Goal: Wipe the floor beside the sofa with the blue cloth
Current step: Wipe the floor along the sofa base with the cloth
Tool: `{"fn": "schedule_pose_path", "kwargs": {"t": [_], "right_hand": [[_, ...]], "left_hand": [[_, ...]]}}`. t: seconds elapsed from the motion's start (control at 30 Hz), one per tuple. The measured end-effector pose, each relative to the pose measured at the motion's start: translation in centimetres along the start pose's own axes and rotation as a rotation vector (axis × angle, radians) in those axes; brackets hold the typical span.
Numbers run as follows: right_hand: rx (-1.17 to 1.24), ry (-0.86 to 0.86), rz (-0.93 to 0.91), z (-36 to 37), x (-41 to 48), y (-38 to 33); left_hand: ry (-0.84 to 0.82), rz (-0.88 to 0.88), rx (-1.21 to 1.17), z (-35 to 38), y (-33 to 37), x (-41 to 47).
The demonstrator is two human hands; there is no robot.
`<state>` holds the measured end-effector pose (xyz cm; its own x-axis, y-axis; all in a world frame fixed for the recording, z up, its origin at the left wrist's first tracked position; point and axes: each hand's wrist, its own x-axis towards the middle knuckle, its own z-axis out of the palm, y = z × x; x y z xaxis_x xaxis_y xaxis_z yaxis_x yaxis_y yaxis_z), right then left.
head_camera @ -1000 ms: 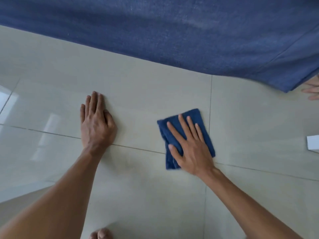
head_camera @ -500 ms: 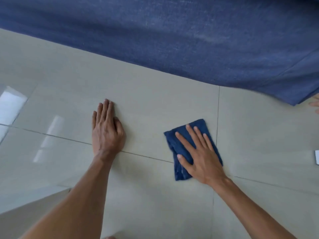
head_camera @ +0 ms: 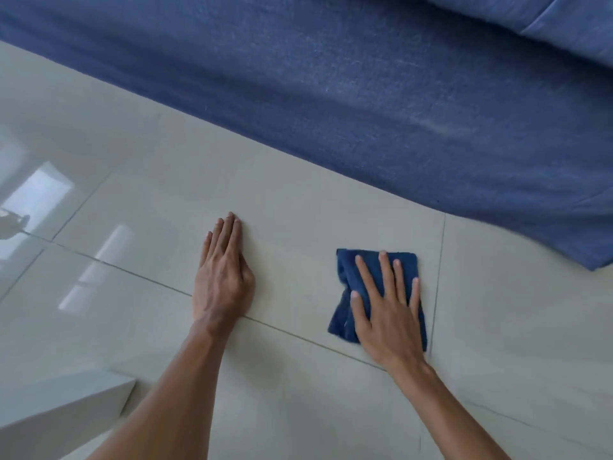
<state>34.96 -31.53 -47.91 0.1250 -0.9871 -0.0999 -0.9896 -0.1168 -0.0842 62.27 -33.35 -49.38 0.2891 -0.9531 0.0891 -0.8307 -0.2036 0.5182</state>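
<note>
A folded dark blue cloth (head_camera: 348, 270) lies flat on the pale glossy tiled floor (head_camera: 298, 200), a short way in front of the blue fabric sofa (head_camera: 365, 94). My right hand (head_camera: 388, 313) presses down on the cloth with fingers spread, covering its right and lower part. My left hand (head_camera: 222, 277) rests palm down on the bare floor to the left of the cloth, fingers together, holding nothing.
The sofa's lower edge runs diagonally from upper left to right, ending in a corner (head_camera: 593, 263) at the right. A white block-like object (head_camera: 59, 406) stands at the lower left. Grout lines cross the floor; light reflections sit at the left.
The view has shifted, so both hands and the cloth sit lower and further right in the frame. The cloth's upper edge has turned more level under my right hand. My left hand stays planted.
</note>
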Motion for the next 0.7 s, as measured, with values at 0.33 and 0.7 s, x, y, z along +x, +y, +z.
{"fn": "schedule_pose_path", "kwargs": {"t": [0.33, 0.7], "right_hand": [[0.037, -0.019, -0.252, 0.1, -1.5, -4.4], [0.099, 0.01, -0.221, 0.2, 6.0, -7.2]], "left_hand": [[-0.03, -0.025, 0.024, -0.5, 0.4, 0.0], [-0.064, -0.014, 0.068, -0.7, 0.5, 0.1]]}}
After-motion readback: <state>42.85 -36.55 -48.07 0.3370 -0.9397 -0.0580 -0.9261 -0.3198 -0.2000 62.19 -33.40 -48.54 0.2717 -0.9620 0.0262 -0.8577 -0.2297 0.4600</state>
